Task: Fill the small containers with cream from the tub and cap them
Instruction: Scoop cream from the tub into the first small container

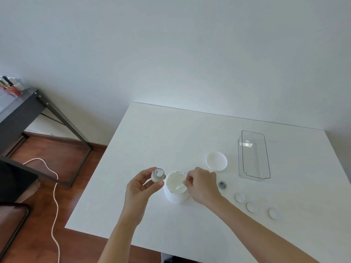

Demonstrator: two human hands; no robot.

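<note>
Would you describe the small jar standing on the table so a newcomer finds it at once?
Start at the open cream tub; the right hand dips into it. Just right of that hand stands the small jar. Its dark open mouth sets it apart from the three flat white caps nearby.

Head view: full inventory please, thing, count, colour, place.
tub: 1, white, open, table front centre
spatula: 1, white, in tub
tub lid: 1, white, behind tub
small container: 1, cream-coloured, held
second small container: 1, clear, right of tub
small caps: 3, white, front right
clear tray: 1, transparent, far right
table: 1, white
cable: 1, white, floor
hands: left holds small container; right pinches spatula
</note>
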